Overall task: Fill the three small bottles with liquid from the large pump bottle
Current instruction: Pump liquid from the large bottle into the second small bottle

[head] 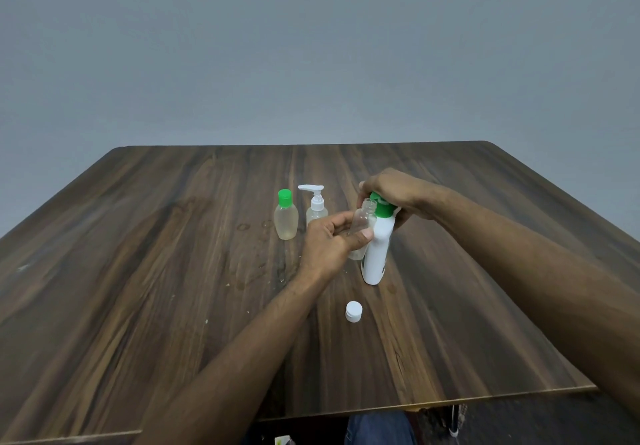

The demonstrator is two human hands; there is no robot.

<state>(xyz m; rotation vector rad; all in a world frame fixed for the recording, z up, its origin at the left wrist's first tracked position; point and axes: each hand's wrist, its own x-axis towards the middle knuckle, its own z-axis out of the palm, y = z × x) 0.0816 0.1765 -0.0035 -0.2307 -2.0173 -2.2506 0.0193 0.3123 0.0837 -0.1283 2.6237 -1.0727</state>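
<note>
Head camera looks down on a dark wood-grain table [173, 271] set against a plain grey wall [311, 46]. Near the middle, the left hand [332, 242] holds a small clear bottle [362, 226], fingers and thumb curled round its body; the bottle stands about upright with its open threaded neck uppermost (how much liquid it holds I cannot tell). Just beside it, touching or nearly so, is the large white pump bottle [378, 254], its base on the table and its body leaning a little to the right at the top. The right hand [398, 195] lies over its green pump head [381, 206], fingers bent down round it, so that the spout is mostly hidden; the small bottle's mouth sits right by the green head. Behind the left hand stand two more small bottles, close together: one with a green cap [286, 217] and, to its right, one with a white pump top [316, 207], partly hidden by the left hand's knuckles. Nearer the person, apart from the others, a small white cap [353, 311] lies alone on the wood. Scattered wet marks [249, 233] show on the tabletop left of the hands.
</note>
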